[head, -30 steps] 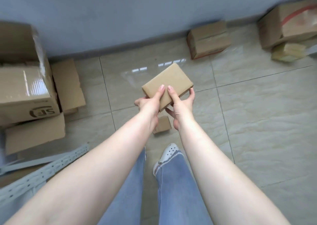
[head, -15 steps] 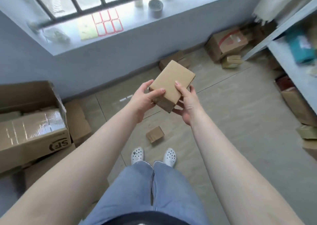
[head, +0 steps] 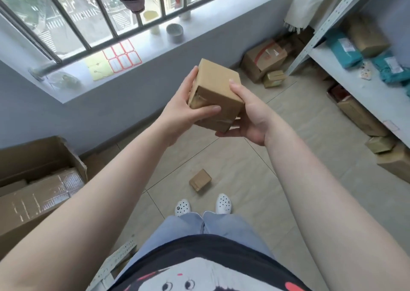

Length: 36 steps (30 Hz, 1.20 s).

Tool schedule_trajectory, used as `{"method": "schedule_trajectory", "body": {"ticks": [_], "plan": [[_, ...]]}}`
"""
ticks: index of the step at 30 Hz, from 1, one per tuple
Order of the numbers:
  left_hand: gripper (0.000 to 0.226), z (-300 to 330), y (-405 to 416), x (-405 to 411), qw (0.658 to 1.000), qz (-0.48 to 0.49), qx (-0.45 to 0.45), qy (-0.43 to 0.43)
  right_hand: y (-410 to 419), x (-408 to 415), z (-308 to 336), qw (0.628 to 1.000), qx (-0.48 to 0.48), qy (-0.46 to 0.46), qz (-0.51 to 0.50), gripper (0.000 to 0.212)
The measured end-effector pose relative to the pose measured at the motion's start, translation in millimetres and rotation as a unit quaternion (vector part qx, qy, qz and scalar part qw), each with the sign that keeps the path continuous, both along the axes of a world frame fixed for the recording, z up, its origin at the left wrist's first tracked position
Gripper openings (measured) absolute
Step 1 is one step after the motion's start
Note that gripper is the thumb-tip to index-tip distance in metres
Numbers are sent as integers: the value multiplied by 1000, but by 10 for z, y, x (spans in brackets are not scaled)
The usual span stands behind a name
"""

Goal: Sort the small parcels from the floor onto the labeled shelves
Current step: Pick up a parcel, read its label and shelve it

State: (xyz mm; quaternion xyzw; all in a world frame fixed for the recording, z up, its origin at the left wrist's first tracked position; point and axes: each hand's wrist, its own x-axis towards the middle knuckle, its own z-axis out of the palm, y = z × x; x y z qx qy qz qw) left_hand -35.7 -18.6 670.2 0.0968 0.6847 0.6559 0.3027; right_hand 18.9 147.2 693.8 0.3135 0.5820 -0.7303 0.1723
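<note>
A person holds a brown box (head: pixel 216 91) up in the air with both hands, out in front of the window sill (head: pixel 155 46). The left hand (head: pixel 184 111) has its fingers (head: pixel 207 110) wrapped tight around the near side, and the right hand (head: pixel 248 115) cups it from below with the thumb pressed on top. A smaller box (head: pixel 200 179) lies on the floor (head: pixel 244 168) just ahead of the white shoes (head: pixel 183 207), and a grey shelf (head: pixel 355 84) with blue-green bags (head: pixel 341 50) stands on the right.
</note>
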Motion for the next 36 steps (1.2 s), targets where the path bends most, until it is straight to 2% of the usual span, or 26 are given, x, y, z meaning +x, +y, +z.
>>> {"method": "schedule_trajectory", "body": {"ticks": [3,7,10,14,18,22,24,29,33,36], "plan": [[96,16,13,15,998,5,41,-39,-31,44,50,997,47,53,-12,49],[63,9,61,58,994,21,74,-83,-39,110,-40,989,90,116,-1,85],[53,62,101,75,990,40,77,-111,-10,143,-134,982,129,138,21,101],[44,118,148,84,992,25,29,-123,27,149,-139,983,119,142,1,84],[52,114,100,18,994,-52,1,-96,98,120,-106,992,92,83,-16,66],[92,29,44,-30,993,-82,18,-86,148,91,-62,999,41,5,-9,66],[102,18,46,-24,995,-76,21,-63,154,72,-52,1000,12,-23,14,63],[85,54,69,-46,998,-34,47,-34,157,37,10,998,-33,-46,33,68],[79,59,123,-54,998,-11,46,-31,167,0,10,998,5,-44,42,85],[77,77,170,-54,998,13,46,-41,132,-1,1,999,30,4,19,85]]}}
